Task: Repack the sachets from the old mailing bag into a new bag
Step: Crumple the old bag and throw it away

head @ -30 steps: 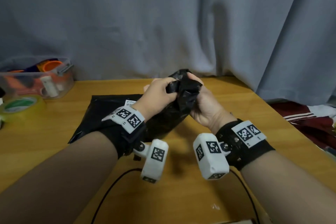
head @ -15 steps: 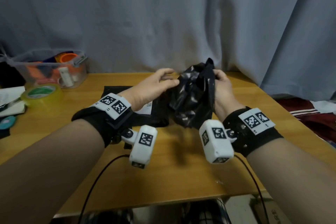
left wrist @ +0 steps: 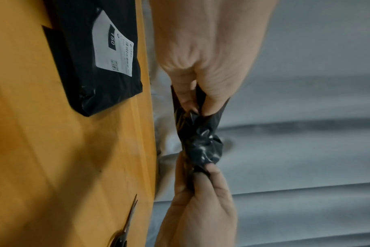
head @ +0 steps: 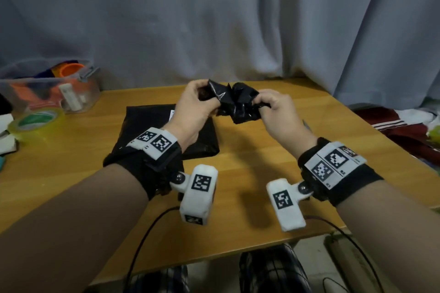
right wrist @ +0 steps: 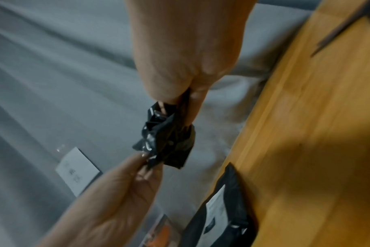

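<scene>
A crumpled black plastic bag hangs in the air above the far middle of the wooden table, stretched between both hands. My left hand pinches its left end and my right hand grips its right end. In the left wrist view the crumpled bag sits between my left hand above and my right hand below. In the right wrist view the same bag is blurred. A flat, filled black mailing bag with a white label lies on the table under my left wrist. No sachets show.
A clear plastic box of orange and white items stands at the back left, with a roll of green tape before it. Scissors lie on the table to the right. A grey curtain hangs behind. Cables run off the near edge.
The crumpled black bag went from hanging upright in my right hand to being held sideways between both hands. My left hand, open half a second ago, now pinches its left end.
</scene>
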`<state>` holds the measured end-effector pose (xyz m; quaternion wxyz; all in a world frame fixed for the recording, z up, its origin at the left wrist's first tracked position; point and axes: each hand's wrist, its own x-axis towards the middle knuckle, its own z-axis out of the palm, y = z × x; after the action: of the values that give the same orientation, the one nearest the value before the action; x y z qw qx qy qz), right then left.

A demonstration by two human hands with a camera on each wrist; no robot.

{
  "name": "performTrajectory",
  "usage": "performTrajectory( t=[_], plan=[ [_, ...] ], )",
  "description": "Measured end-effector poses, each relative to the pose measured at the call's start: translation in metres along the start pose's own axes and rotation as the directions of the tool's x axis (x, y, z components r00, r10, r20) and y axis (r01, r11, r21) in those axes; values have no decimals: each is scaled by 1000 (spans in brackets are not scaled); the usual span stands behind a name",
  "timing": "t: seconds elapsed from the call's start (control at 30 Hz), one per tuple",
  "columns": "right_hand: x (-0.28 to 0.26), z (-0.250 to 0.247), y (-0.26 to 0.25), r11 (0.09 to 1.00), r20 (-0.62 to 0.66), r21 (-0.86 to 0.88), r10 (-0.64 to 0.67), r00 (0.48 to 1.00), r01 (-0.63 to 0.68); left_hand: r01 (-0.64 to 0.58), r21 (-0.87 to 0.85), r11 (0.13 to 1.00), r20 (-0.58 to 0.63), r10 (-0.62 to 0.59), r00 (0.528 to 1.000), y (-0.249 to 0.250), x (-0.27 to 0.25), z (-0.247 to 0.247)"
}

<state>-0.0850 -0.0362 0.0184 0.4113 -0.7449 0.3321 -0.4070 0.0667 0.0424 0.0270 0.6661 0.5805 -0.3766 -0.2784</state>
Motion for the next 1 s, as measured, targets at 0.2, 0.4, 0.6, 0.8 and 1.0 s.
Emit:
performTrajectory(
  t=[0.2, 0.4, 0.6, 0.8, 1.0],
  plan=[
    [11, 19, 2, 1000, 97, -21, -7, 995, 9, -20, 191, 981, 242, -27, 970, -7, 23, 8],
    [16, 21, 7, 898, 33, 372, 238, 971, -233, -257, 541, 801, 424, 4, 906, -22, 40, 14],
    [-24, -9, 14, 741, 179, 575, 301, 937, -348, -474, 391, 789, 575, 193, 795, -22, -3, 45],
    [-78, -64, 7, 789, -42, 552, 350, 936, -270, -371, 198, 907, 638, 168, 751, -2, -75, 90],
    [-147, -130, 35, 883, -309, 387, 396, 865, -266, -317, 256, 913, 593, 111, 798, -4, -131, 152]
  ],
)
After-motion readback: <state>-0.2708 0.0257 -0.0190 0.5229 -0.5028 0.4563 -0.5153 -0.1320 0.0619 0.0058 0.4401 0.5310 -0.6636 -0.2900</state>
